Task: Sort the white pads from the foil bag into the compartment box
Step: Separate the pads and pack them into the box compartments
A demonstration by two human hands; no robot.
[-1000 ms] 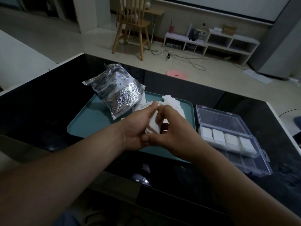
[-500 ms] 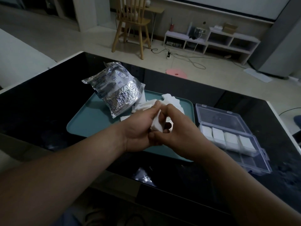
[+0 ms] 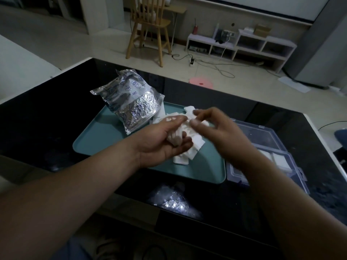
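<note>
Both forearms reach forward, converging. Left hand point(image 3: 159, 142), palm up, cups pads point(image 3: 176, 136); right hand point(image 3: 221, 132), blurred, pinches them from above.

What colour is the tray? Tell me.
The tray is teal, clearest in the head view.

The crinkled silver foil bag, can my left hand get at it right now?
Probably yes for reach: nothing lies between the left hand and the crinkled silver foil bag, but that hand grips a bunch of white pads.
</note>
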